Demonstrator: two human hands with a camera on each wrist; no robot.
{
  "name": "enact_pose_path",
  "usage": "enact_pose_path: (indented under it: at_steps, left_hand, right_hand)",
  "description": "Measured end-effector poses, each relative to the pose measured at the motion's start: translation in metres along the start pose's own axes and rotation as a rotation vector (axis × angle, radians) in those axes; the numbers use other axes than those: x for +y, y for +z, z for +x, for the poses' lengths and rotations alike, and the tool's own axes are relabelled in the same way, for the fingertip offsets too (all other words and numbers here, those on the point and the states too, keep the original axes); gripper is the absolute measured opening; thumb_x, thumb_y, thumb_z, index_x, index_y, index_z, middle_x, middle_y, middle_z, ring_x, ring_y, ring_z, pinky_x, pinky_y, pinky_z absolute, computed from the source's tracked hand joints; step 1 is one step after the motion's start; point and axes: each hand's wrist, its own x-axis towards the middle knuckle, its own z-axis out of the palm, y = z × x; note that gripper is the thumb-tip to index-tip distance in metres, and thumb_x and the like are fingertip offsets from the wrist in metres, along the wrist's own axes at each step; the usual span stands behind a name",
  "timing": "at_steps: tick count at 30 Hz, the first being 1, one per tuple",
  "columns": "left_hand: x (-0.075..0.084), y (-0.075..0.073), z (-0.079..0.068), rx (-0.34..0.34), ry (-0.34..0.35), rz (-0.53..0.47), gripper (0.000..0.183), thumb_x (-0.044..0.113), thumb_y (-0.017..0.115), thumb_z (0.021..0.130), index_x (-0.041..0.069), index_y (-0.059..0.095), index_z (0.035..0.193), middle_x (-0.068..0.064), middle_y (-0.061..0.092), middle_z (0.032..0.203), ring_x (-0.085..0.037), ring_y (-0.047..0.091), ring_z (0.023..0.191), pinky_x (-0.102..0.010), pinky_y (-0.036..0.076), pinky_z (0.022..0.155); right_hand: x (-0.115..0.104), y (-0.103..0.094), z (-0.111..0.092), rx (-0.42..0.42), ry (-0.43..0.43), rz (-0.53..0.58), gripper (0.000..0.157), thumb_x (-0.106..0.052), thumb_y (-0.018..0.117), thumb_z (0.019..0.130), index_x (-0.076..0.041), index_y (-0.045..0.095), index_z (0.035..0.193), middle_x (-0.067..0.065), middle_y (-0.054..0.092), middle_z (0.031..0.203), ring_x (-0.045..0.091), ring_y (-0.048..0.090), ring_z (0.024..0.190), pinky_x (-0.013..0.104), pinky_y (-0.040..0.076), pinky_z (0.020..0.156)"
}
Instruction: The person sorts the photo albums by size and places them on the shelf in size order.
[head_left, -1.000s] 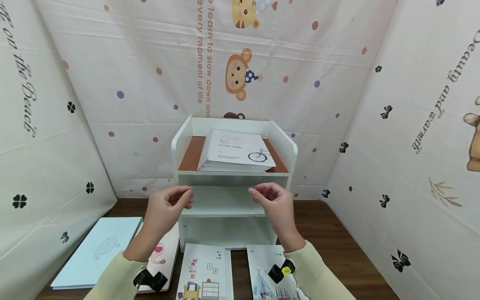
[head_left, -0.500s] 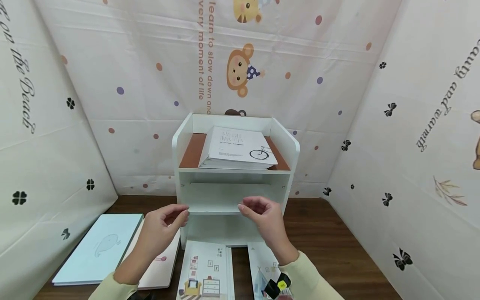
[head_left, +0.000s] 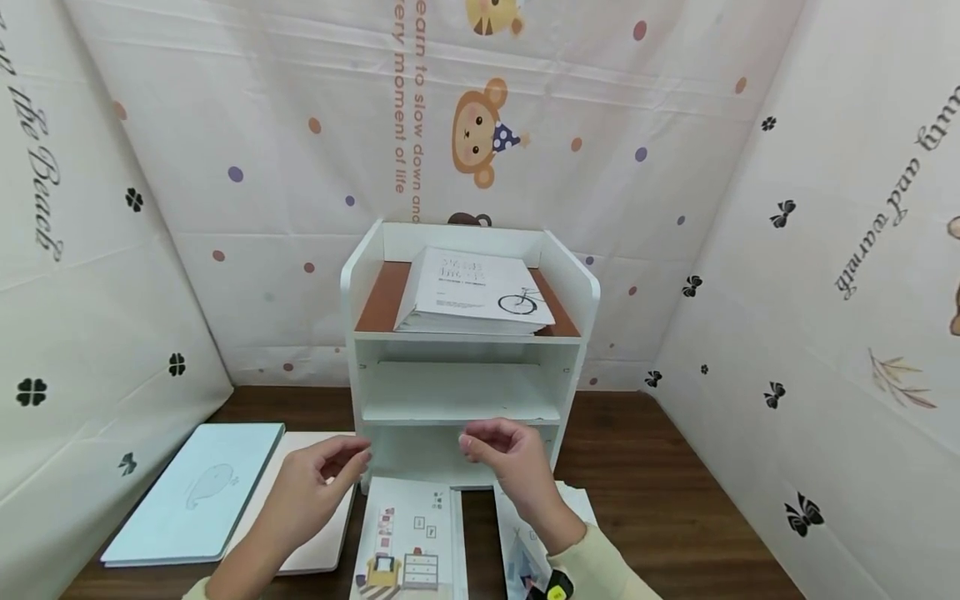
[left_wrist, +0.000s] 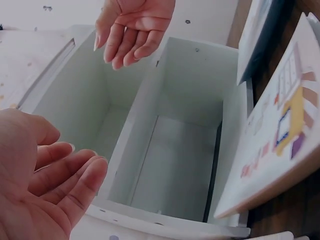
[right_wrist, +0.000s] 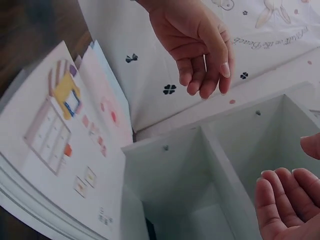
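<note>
In the head view my left hand (head_left: 315, 483) hovers in front of the white shelf unit (head_left: 461, 417), with its fingers loosely bent and nothing in them. Opposite it, my right hand (head_left: 510, 467) is in the air near the lower compartment, also holding nothing, its thumb and fingers relaxed. Both wrist views show bare, half-curled fingers beside the shelf's two hollow compartments. Below and between the hands lies a book with a furniture drawing (head_left: 408, 533). A book with a tent drawing (head_left: 517, 550) lies under my right forearm, partly covered by it.
A stack of white books with a bicycle on the cover (head_left: 480, 287) rests on the shelf's brown top. At the left lie a pale blue whale notebook (head_left: 198, 492) and a whitish notebook (head_left: 322, 542). Printed cloth walls (head_left: 285, 308) surround the dark wooden table (head_left: 660, 500).
Both hands have come down from the middle shelf's height toward the books on the table, and both have shifted slightly left. The books and the shelf stay in place.
</note>
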Motion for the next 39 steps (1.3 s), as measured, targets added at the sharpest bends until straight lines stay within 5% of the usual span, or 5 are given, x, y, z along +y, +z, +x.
enact_pose_path:
  at_steps: [7, 15, 22, 34, 39]
  left_hand:
    - [-0.002, -0.005, -0.012, -0.03, -0.093, 0.017, 0.025, 0.042, 0.062, 0.089, 0.024, 0.067, 0.106, 0.011, 0.067, 0.085, -0.003, 0.059, 0.074, -0.019, 0.052, 0.064]
    - [-0.012, -0.006, -0.024, -0.027, -0.128, 0.044, 0.016, 0.031, 0.065, 0.089, 0.022, 0.067, 0.103, 0.012, 0.066, 0.082, -0.002, 0.059, 0.071, -0.019, 0.052, 0.063]
    - [-0.016, -0.012, -0.033, -0.1, -0.298, 0.071, 0.03, 0.04, 0.062, 0.09, 0.02, 0.065, 0.111, 0.004, 0.068, 0.102, -0.007, 0.059, 0.081, -0.019, 0.053, 0.069]
    - [-0.029, -0.016, -0.049, -0.106, -0.39, 0.064, 0.038, 0.037, 0.065, 0.088, 0.011, 0.064, 0.116, -0.004, 0.068, 0.112, -0.01, 0.062, 0.087, -0.023, 0.056, 0.074]
    - [-0.035, -0.021, -0.055, -0.104, -0.41, 0.121, 0.04, 0.04, 0.064, 0.088, 0.009, 0.065, 0.113, -0.003, 0.07, 0.104, -0.011, 0.06, 0.084, -0.02, 0.054, 0.069]
  right_hand:
    - [0.01, 0.009, -0.008, -0.062, 0.05, 0.077, 0.039, -0.022, 0.076, 0.08, 0.004, 0.065, 0.106, 0.018, 0.069, 0.099, 0.019, 0.068, 0.084, 0.032, 0.057, 0.079]
    - [0.015, 0.016, -0.018, -0.117, 0.09, 0.107, 0.036, -0.018, 0.074, 0.081, 0.004, 0.065, 0.108, 0.026, 0.066, 0.105, 0.018, 0.069, 0.086, 0.033, 0.057, 0.079]
    - [0.022, 0.025, -0.027, -0.177, 0.132, 0.137, 0.036, -0.014, 0.071, 0.083, 0.007, 0.063, 0.112, 0.019, 0.068, 0.108, 0.018, 0.068, 0.092, 0.03, 0.057, 0.079]
    - [0.034, 0.041, -0.04, -0.238, 0.174, 0.25, 0.039, -0.011, 0.07, 0.083, 0.012, 0.06, 0.113, 0.021, 0.067, 0.108, 0.017, 0.069, 0.091, 0.031, 0.057, 0.079]
    - [0.039, 0.049, -0.043, -0.261, 0.199, 0.29, 0.041, -0.012, 0.07, 0.084, 0.013, 0.058, 0.114, 0.022, 0.066, 0.11, 0.019, 0.068, 0.093, 0.032, 0.057, 0.08]
